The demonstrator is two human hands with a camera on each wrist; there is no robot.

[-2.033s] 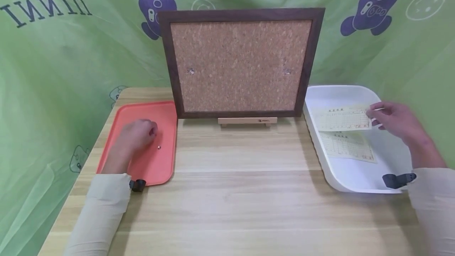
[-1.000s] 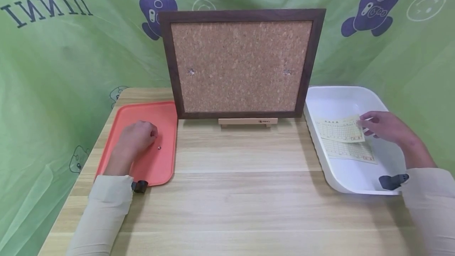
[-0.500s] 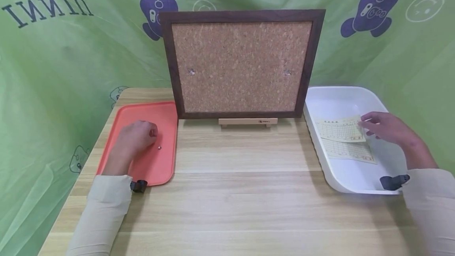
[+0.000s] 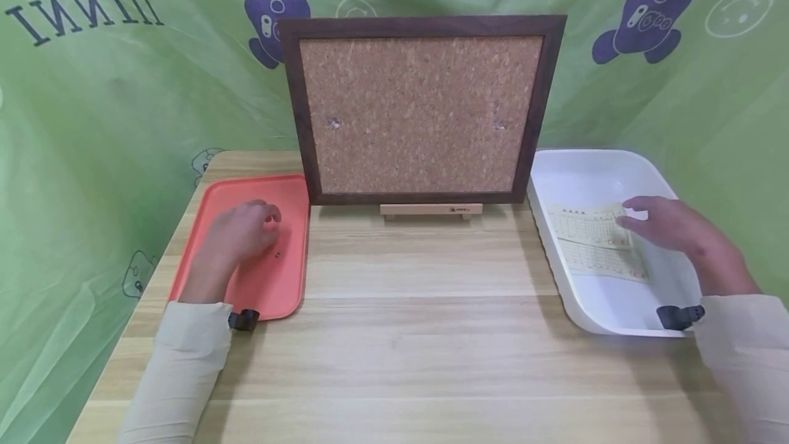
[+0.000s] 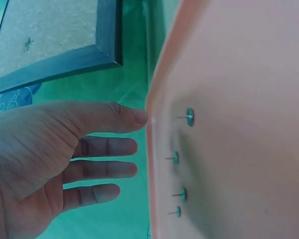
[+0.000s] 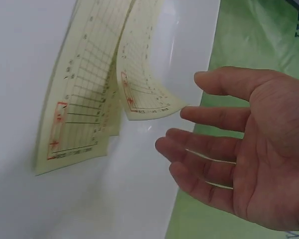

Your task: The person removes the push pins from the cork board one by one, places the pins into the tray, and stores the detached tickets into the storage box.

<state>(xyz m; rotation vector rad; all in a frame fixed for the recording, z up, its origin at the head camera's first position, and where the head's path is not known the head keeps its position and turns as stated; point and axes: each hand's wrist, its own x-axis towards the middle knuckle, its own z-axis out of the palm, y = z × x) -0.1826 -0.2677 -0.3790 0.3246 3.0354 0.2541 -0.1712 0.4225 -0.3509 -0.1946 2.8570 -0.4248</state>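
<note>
My left hand (image 4: pixel 242 228) hovers over the red tray (image 4: pixel 271 293), fingers extended and apart in the left wrist view, holding nothing. Below it several thumbtacks (image 5: pixel 183 194) lie on the tray, points up; one thumbtack (image 4: pixel 278 255) shows beside the hand in the head view. Over the white bin (image 4: pixel 582 317), my right hand (image 4: pixel 672 228) has its thumb and fingers spread. Two pale yellow printed slips lie in the bin, the upper slip (image 4: pixel 588 226) overlapping the lower slip (image 4: pixel 607 260). The upper slip's curled corner is at my index fingertip; whether they touch, I cannot tell.
A cork board (image 4: pixel 425 115) in a dark frame stands at the back between tray and bin, on a small wooden stand (image 4: pixel 431 210). Two silvery marks show on the cork. A green printed curtain (image 4: pixel 123 88) hangs behind the wooden table (image 4: pixel 419 334).
My right hand lowered the upper slip onto the lower one, moving left and down, then let go of it. My left hand's fingers have loosened from a curl and risen slightly.
</note>
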